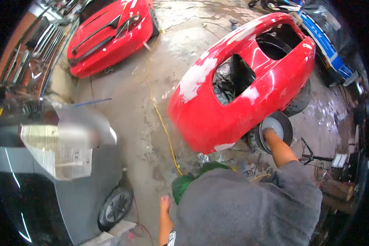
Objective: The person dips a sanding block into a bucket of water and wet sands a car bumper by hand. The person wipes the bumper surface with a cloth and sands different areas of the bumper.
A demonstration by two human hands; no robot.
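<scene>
My right hand (269, 133) reaches down into a dark bucket (288, 123) of cloudy, whitish liquid (276, 126); its fingers are hidden there. Just beyond the bucket lies a large red car bumper (205, 123) with two big openings and sanded white and pinkish patches. It rests raised on dark supports. Low at my left side hangs my left hand (165, 201), fingers curled in, with nothing seen in it. It touches neither the bumper nor the bucket.
A grey car (84, 201) partly covered in newspaper (69, 160) stands at left. A red car (110, 37) is at upper left. A yellow cord (162, 119) crosses the concrete floor. A blue frame-like part (326, 47) and a metal stand (315, 157) lie at right.
</scene>
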